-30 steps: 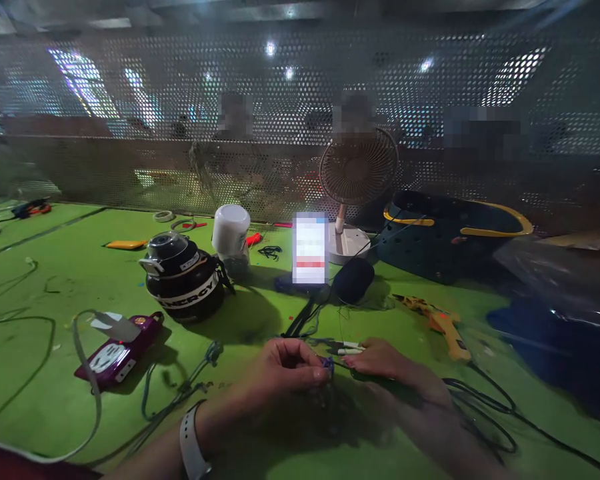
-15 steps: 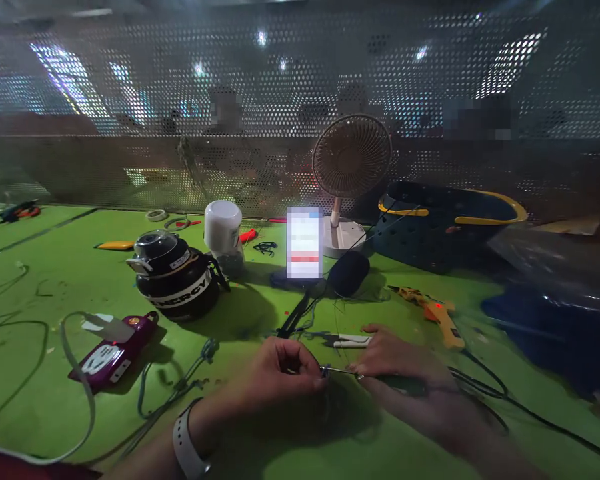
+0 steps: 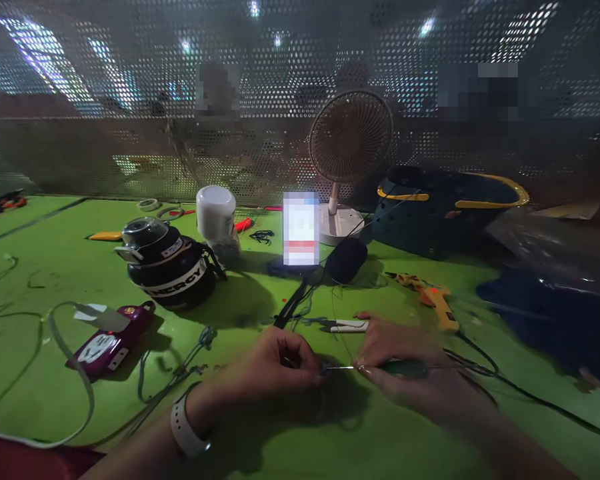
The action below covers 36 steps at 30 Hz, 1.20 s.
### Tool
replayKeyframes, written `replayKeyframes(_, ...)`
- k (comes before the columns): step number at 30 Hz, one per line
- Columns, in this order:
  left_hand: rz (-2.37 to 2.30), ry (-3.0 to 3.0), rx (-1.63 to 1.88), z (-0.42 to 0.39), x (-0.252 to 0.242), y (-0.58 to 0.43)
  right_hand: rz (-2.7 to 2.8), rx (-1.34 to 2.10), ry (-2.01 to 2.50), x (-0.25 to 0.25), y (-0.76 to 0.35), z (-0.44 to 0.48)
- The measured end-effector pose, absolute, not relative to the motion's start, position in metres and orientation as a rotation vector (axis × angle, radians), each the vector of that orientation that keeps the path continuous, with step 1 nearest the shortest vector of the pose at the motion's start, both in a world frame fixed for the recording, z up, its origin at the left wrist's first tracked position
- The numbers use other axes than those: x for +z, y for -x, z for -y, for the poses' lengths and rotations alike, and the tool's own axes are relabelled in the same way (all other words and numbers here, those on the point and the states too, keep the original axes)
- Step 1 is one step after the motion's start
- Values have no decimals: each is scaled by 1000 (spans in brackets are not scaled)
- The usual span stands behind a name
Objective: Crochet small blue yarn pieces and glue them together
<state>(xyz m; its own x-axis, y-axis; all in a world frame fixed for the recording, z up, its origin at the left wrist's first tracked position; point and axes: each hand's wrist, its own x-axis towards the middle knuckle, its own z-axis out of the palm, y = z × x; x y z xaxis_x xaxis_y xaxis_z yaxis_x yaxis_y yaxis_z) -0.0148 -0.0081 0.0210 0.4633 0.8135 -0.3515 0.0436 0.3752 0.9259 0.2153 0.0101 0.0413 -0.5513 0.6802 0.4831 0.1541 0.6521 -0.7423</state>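
A: What's new?
B: Left hand (image 3: 283,363) pinching small purple-grey yarn piece (image 3: 325,367), thumb vs index, same as 1 s ago. Right hand (image 3: 400,350) closed on slim metal tool w/ dark-green handle (image 3: 405,368). Bare shaft now spans the gap betw the two; 1 s ago barely showed.
A: Meaning?
B: Prob tool being worked in the piece. Tip hidden at left fingertips, can't confirm. Piece mostly covered, held over green bench (image 3: 55,260), nearer than white-handled pliers (image 3: 349,326).
A: Containers?
B: Black round bottle w/ white lettered band (image 3: 173,273): lid on, contents n/v. White-topped clear jar (image 3: 216,210): contents unclear. Dark-teal perforated basket w/ yellow rim (image 3: 415,223): interior too dark. Clear plastic bag (image 3: 540,257) by dark-blue soft heap (image 3: 530,323); inside or under, can't tell.
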Motion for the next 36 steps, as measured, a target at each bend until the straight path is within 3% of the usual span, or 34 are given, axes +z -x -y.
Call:
replayKeyframes(29,-839,-934,472,5,18,20,1635,1636,695,11,-222,-17)
replayKeyframes(36,-808,-858,553,7,14,21,1541,1619,823,9,-215,-12)
